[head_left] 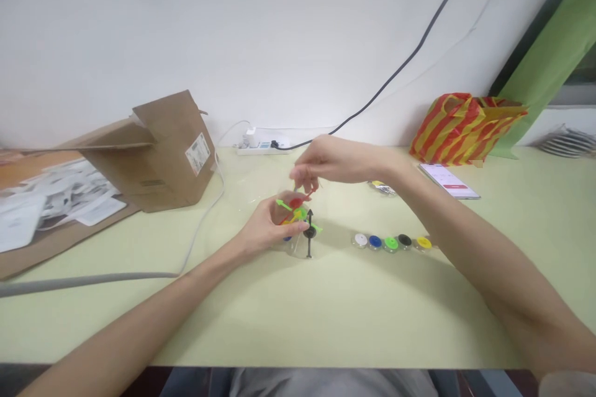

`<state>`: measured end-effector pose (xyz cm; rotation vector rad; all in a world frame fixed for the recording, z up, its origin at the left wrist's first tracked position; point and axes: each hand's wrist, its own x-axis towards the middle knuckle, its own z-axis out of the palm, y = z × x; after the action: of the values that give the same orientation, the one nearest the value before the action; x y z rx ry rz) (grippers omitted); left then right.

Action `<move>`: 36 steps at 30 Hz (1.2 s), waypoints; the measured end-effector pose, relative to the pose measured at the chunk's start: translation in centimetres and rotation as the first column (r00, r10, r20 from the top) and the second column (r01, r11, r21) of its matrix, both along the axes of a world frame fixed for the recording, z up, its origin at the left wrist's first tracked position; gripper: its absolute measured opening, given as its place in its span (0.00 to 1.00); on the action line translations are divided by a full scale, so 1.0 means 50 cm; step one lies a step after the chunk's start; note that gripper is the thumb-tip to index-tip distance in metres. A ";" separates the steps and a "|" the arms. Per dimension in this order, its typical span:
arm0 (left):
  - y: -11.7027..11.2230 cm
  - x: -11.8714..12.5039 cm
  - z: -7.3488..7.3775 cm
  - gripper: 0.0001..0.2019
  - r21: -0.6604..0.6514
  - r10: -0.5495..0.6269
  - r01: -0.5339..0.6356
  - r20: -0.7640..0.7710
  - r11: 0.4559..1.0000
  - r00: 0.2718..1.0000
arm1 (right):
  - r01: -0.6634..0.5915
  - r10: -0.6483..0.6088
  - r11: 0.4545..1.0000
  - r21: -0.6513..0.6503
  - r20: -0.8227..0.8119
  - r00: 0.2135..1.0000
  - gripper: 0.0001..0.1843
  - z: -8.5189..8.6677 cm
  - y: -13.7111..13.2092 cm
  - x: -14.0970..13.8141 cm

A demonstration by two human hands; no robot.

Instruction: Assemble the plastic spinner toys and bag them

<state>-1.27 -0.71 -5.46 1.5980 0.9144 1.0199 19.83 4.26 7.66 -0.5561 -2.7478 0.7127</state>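
My left hand is closed around a clear plastic bag standing on the table, its thumb across the front. Colourful arrow spinners show in and through the plastic: a black arrow spinner upright at the front, a green arrow spinner and a yellow arrow spinner behind it. Over the bag's top, my right hand points down with fingers pinched at a red arrow spinner. The fingers partly hide that red piece. Right of the bag, several small round spinners lie in a row.
An open cardboard box with white packets stands at left. A power strip lies by the wall, and a grey cable crosses the left side. A phone and a red-yellow striped bag are at right.
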 end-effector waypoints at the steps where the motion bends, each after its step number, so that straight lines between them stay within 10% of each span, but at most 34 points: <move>1: 0.001 -0.001 -0.001 0.25 0.008 0.014 -0.015 0.013 1.000 1.000 | 0.026 -0.026 1.000 -0.008 0.008 1.000 0.18 0.004 0.002 0.008; 11: -0.001 -0.006 0.003 0.24 -0.019 0.033 -0.031 0.104 0.999 0.994 | 0.074 -0.052 0.936 0.344 -0.075 0.996 0.08 0.000 0.012 0.014; 18: 0.004 -0.005 0.004 0.17 -0.052 0.106 -0.098 0.182 0.994 0.978 | 0.202 -0.197 0.972 0.123 -0.046 0.979 0.24 -0.030 0.030 0.002; 24: 0.008 -0.013 0.013 0.22 -0.038 0.202 -0.198 0.184 0.979 0.962 | 0.025 -0.025 1.000 0.003 0.008 1.000 0.03 -0.053 0.081 -0.008; 36: 0.029 -0.040 0.014 0.17 0.026 0.349 -0.368 0.266 0.929 0.899 | 0.071 -0.070 0.998 0.002 -0.147 0.987 0.09 -0.071 0.111 0.003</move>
<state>-3.26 0.72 -4.79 1.3399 1.0208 1.4992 19.97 9.82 4.09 -0.5720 -2.5812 0.6978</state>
